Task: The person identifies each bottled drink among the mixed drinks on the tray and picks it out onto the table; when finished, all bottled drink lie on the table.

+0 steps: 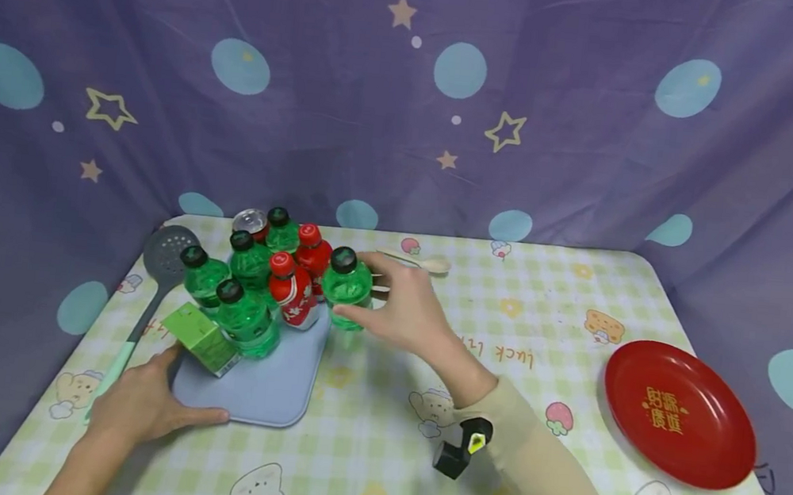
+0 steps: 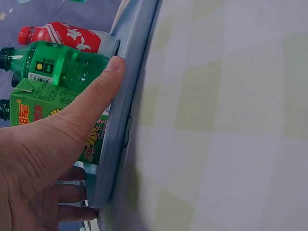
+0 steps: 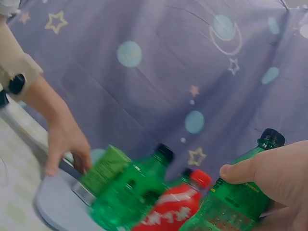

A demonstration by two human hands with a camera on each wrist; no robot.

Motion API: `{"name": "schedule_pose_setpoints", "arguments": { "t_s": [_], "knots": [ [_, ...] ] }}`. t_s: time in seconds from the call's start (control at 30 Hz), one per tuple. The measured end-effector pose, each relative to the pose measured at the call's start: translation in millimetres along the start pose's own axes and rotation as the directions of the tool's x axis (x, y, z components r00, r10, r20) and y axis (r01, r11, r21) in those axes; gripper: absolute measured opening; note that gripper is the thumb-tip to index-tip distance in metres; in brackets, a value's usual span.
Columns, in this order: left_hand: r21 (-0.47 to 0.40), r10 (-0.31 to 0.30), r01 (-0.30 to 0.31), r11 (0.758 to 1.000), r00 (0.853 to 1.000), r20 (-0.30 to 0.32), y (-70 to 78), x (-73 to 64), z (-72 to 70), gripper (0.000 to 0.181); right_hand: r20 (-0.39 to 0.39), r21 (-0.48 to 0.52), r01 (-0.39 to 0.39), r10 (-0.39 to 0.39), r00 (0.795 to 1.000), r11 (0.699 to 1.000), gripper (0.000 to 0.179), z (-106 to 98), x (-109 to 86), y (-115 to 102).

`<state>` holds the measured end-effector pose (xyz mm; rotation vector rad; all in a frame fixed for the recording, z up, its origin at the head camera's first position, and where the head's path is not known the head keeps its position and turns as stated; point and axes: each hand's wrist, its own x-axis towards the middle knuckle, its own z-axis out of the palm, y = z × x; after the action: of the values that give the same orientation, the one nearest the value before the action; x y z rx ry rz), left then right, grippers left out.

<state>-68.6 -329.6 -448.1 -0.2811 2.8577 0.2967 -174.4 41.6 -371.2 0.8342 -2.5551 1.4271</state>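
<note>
A green soda bottle (image 1: 347, 290) with a black cap is gripped by my right hand (image 1: 402, 300), thumb on one side and fingers behind it. It is upright beside the tray's right edge; I cannot tell whether its base touches anything. My left hand (image 1: 141, 398) rests at the near left corner of the blue-grey tray (image 1: 260, 398), thumb along the near rim, fingers at the left side. On the tray stand several green bottles (image 1: 246, 321), two red-capped cola bottles (image 1: 292, 292) and a tilted green drink carton (image 1: 201, 338), close to my left hand.
Left of the tray lies a slotted turner (image 1: 166, 257) with a mint handle. A metal can (image 1: 251, 221) stands behind the bottles. At the back is a pale spoon (image 1: 434, 265). A red oval plate (image 1: 678, 450) sits at the table's right side. A purple curtain surrounds the table.
</note>
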Motion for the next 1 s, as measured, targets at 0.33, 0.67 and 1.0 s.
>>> {"name": "schedule_pose_setpoints", "arguments": {
  "t_s": [0.33,0.67,1.0],
  "knots": [
    [0.0,-0.009,0.009,1.0,1.0,0.021,-3.7,-2.0,0.1,0.156,-0.085,-0.057,-0.034,0.03,0.996,0.998,0.063,-30.0,11.7,32.4],
    [0.0,0.001,-0.001,1.0,1.0,-0.001,-0.6,-2.4,0.3,0.158,-0.123,-0.072,-0.116,0.107,0.987,0.991,0.065,-36.6,11.9,59.3],
    [0.007,0.011,-0.011,1.0,0.999,-0.035,-0.1,-3.5,-0.4,0.162,-0.114,-0.078,-0.143,0.134,0.984,0.987,0.065,-35.2,14.4,73.6]
  ]
}}
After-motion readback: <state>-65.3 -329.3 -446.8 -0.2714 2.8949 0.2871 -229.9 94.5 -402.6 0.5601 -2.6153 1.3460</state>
